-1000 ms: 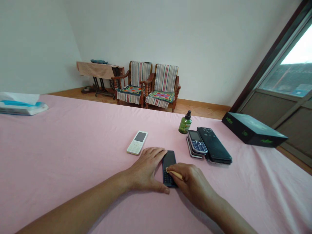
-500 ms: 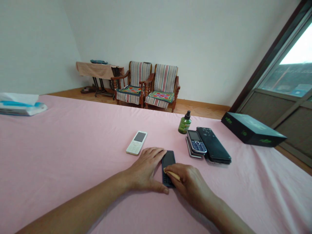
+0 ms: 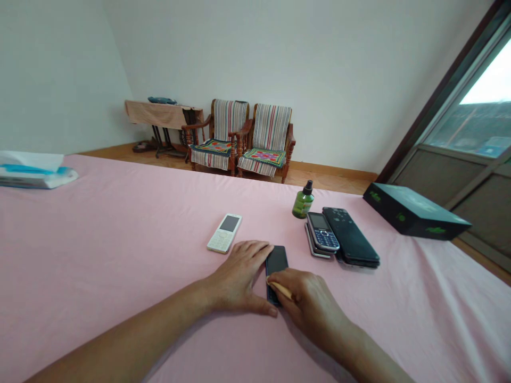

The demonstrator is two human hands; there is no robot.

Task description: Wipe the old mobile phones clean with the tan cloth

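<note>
Black phone, box, green lettering seemingly illegible

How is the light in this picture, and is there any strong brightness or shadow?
In the head view, the upper part of the window is nearly white from brightness; a soft shadow lies on the pink cloth beside the right hand.

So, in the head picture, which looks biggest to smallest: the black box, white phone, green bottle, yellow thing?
1. Black box
2. White phone and green bottle: too alike to rank
3. Yellow thing: smallest, partly hidden by the right hand
</note>
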